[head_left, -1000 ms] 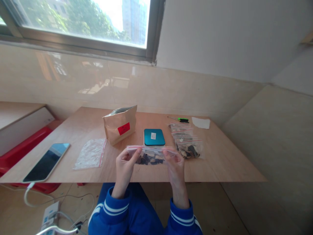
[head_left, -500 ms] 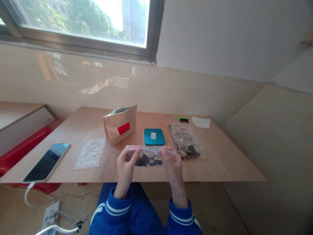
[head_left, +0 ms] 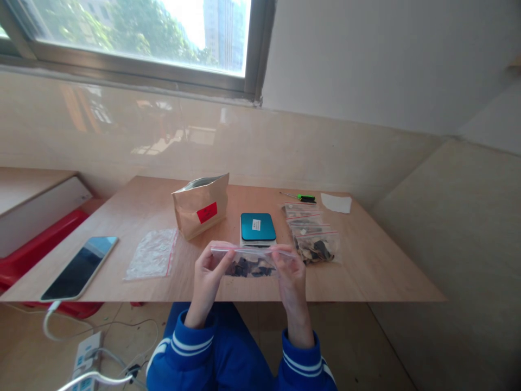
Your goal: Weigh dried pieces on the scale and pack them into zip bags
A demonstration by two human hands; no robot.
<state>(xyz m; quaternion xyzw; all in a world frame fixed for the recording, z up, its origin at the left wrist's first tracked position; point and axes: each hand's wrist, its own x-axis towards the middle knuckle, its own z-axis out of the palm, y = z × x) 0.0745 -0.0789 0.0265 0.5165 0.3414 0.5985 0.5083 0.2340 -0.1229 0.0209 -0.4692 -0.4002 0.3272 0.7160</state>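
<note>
A clear zip bag (head_left: 253, 267) with dark and tan dried pieces inside is stretched between my two hands near the table's front edge. My left hand (head_left: 211, 271) pinches the bag's zip strip at its left end, thumb on the near side. At the right end, my right hand (head_left: 288, 270) grips the same strip between thumb and fingers. Just beyond the bag sits a small scale with a teal top (head_left: 258, 227) and a white label. To its right lie several filled zip bags (head_left: 316, 250) in an overlapping row.
An open brown paper pouch (head_left: 201, 209) with a red label stands back left. Flat empty zip bags (head_left: 151, 254) and a plugged-in phone (head_left: 81, 269) lie at left. A green-and-black screwdriver (head_left: 306, 198) and a white paper piece (head_left: 336, 203) are at back right.
The zip strip, bowed before, now runs straighter between my hands and sits slightly lower. Both hands keep their grip on the bag. The other things on the table stay put.
</note>
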